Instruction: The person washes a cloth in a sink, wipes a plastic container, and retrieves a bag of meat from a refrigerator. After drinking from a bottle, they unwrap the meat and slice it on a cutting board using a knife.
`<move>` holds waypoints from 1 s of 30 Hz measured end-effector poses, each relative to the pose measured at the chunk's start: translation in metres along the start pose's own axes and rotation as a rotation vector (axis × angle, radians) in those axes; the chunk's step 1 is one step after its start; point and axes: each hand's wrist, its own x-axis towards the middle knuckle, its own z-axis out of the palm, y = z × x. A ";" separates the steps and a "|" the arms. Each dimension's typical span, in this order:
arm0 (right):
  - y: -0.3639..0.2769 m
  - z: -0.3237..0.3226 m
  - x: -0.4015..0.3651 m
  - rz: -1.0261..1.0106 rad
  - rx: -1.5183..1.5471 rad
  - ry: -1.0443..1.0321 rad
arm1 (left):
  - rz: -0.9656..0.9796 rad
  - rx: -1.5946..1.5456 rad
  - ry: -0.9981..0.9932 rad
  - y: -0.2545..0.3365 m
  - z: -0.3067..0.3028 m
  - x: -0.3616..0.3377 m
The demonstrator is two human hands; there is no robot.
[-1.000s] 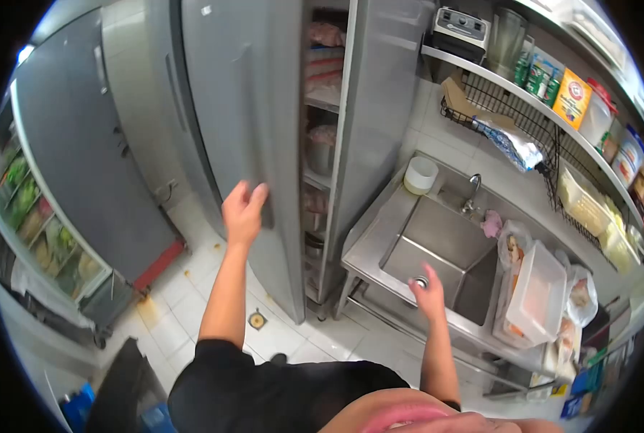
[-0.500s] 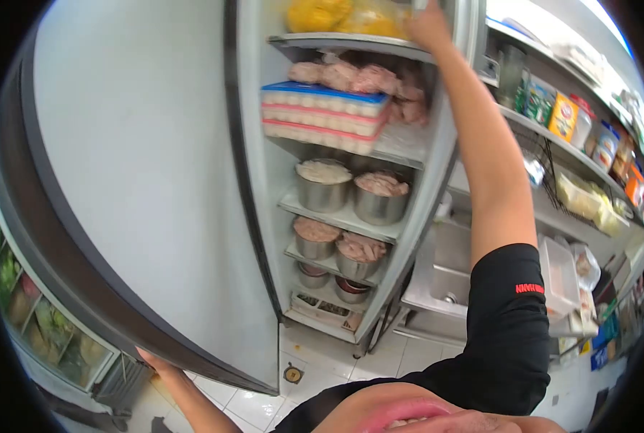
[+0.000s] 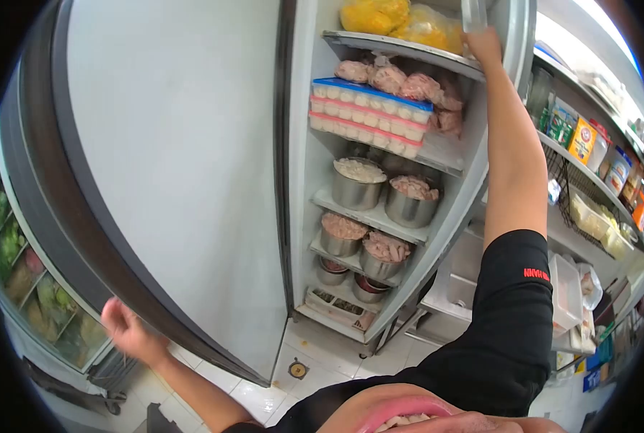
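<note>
An upright fridge stands open, its large door [image 3: 177, 159] swung to the left. My right hand [image 3: 483, 46] is raised to the top shelf, its fingers closed on a clear plastic container [image 3: 473, 18] beside bags of yellow food [image 3: 376, 14]. At the door's outer edge, low on the left, my left hand [image 3: 130, 333] has its fingers spread and holds nothing. Below the top shelf are bagged pink meat [image 3: 388, 78] and stacked trays of white balls [image 3: 369, 112]. Steel pots [image 3: 358, 189] of pale meat fill the lower shelves.
A steel sink [image 3: 460, 278] is right of the fridge, with wall shelves [image 3: 567, 155] of boxes and jars above. A glass-front cooler with vegetables [image 3: 44, 289] stands at the far left. The tiled floor has a round drain [image 3: 297, 369].
My left hand has come off the door's edge and opened. The view has shifted, so the fridge appears farther right. My right hand stays at the top shelf, with the clear container now showing more.
</note>
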 end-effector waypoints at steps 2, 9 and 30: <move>-0.028 -0.039 -0.029 -0.168 0.305 0.058 | 0.332 -0.208 0.167 0.042 -0.002 -0.016; 0.009 -0.125 -0.288 0.149 1.259 -0.771 | 0.247 -0.806 -0.791 0.158 0.187 -0.105; 0.291 -0.322 -0.635 0.422 0.065 -0.998 | 0.125 0.518 -2.697 0.190 0.259 -0.461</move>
